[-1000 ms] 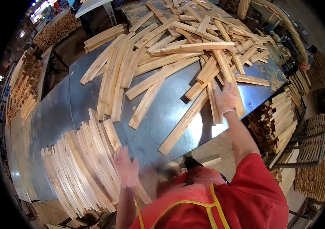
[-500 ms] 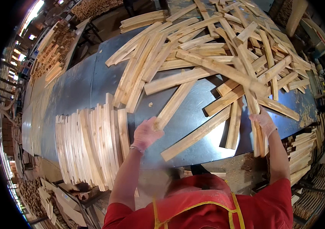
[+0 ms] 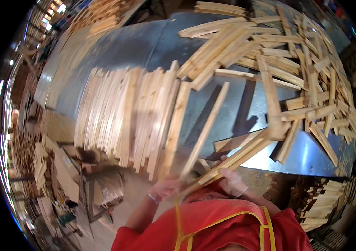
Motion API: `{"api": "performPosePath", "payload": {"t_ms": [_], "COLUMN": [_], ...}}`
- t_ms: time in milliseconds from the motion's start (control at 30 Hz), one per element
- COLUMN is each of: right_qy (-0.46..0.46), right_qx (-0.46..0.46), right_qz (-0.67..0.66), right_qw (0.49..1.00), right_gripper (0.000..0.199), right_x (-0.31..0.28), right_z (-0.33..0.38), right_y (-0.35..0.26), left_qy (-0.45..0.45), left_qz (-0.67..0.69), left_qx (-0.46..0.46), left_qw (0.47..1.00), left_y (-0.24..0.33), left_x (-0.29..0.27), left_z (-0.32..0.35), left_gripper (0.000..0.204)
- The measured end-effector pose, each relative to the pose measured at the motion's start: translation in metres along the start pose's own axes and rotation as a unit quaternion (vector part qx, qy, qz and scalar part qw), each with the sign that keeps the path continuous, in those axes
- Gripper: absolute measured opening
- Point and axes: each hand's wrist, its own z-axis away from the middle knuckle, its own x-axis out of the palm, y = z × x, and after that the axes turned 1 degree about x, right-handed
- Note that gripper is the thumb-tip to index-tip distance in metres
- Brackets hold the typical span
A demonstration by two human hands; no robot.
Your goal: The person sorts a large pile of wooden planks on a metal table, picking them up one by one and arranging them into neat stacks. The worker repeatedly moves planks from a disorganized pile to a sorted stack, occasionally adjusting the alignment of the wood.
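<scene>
My gloved left hand [image 3: 165,189], low and close to my body, is closed on the near end of a narrow wooden strip [image 3: 208,127] that slants up and away over the table. To its right, my gloved right hand [image 3: 233,182] grips wooden strips [image 3: 238,160] lying together at a slant in front of my red top. Their near end reaches toward my left hand; motion blur hides whether it touches. Left of the held pieces, many strips stand side by side in a flat row [image 3: 119,113], with one wider strip [image 3: 179,121] at its right edge.
A metal-topped table [image 3: 140,46] spreads ahead, dusted with sawdust. A jumbled pile of strips [image 3: 311,88] covers its right side, and several slanted boards [image 3: 222,48] lie at the back middle. Stacked strips [image 3: 322,203] sit below at right; a frame with cardboard [image 3: 65,171] stands at lower left.
The view has swung left. Both hands have drawn in toward my body, the left with its strip. My right hand has come across from the right side, bringing strips with it.
</scene>
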Motion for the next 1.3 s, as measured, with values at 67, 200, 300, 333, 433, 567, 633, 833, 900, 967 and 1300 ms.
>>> {"api": "performPosePath", "payload": {"t_ms": [67,200,300,333,433,567,633,833,900,967,1300], "right_qy": [0.009,-0.022,0.009,0.002,0.095,0.056,0.041,0.062,0.067,0.048,-0.018], "right_qx": [0.098,0.145,0.028,-0.005,-0.089,-0.027,-0.021,-0.045,-0.005,-0.001,0.123], "right_qz": [0.05,0.153,0.189,0.241,0.35,0.326,0.315,0.306,0.316,0.423,0.587], "right_qw": [0.994,0.977,0.981,0.97,0.928,0.943,0.948,0.949,0.947,0.905,0.8], "right_gripper": [0.064,0.057,0.066,0.076,0.084,0.089,0.089,0.09,0.092,0.09,0.075], "right_x": [0.004,0.04,0.035,0.067,0.069,0.045,0.042,0.051,0.031,0.072,0.155], "right_z": [0.006,-0.011,-0.074,-0.083,-0.128,-0.14,-0.133,-0.101,-0.114,-0.125,-0.218], "right_y": [0.04,0.065,0.078,0.07,0.068,0.045,0.044,0.062,0.07,0.067,-0.011], "left_qy": [0.063,0.085,0.078,0.098,0.154,0.026,0.222,0.333,0.355,0.378,0.468], "left_qz": [-0.053,-0.114,-0.182,-0.218,-0.514,-0.606,-0.729,-0.775,-0.66,-0.564,-0.722], "left_qx": [-0.005,-0.014,0.05,0.062,-0.015,-0.009,0.129,0.231,0.263,0.26,0.221], "left_qw": [0.997,0.99,0.979,0.969,0.844,0.795,0.635,0.485,0.607,0.687,0.46], "left_y": [0.006,0.01,0.011,0.009,0.026,0.051,0.042,0.023,0.035,0.059,0.082], "left_x": [0.047,0.064,0.053,0.049,0.045,0.038,0.028,0.002,0.007,0.021,0.024], "left_z": [0.021,0.053,0.041,0.031,-0.003,-0.009,-0.01,-0.037,-0.036,-0.022,-0.052], "left_gripper": [0.058,0.069,0.061,0.06,0.059,0.074,0.075,0.063,0.065,0.063,0.071]}}
